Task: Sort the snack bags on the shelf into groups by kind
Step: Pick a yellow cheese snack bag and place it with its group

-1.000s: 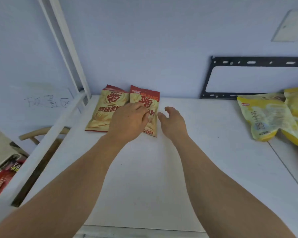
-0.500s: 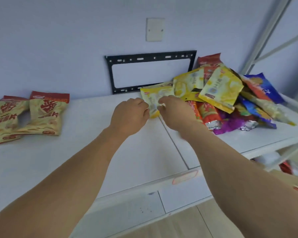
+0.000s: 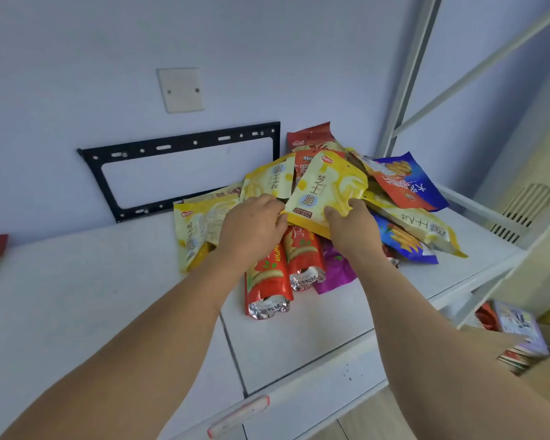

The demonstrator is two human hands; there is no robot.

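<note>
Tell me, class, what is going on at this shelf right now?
A person is sorting snack bags. Both the left hand and the right hand grip a yellow bag at its lower edge, atop a mixed pile of yellow, red, blue and purple bags on the white shelf. Another yellow bag lies flat beside the pile.

Both bare forearms reach forward and up from the lower edge of view, converging toward mid-frame. Left hand (image 3: 251,224): back up, knuckles toward camera, fingers curled under at the bag's (image 3: 326,190) lower left corner, pinching it. Right hand (image 3: 353,225): back up, thumb extended toward the left, fingers curled over the bag's lower right edge. Hands near each other, not touching.
</note>
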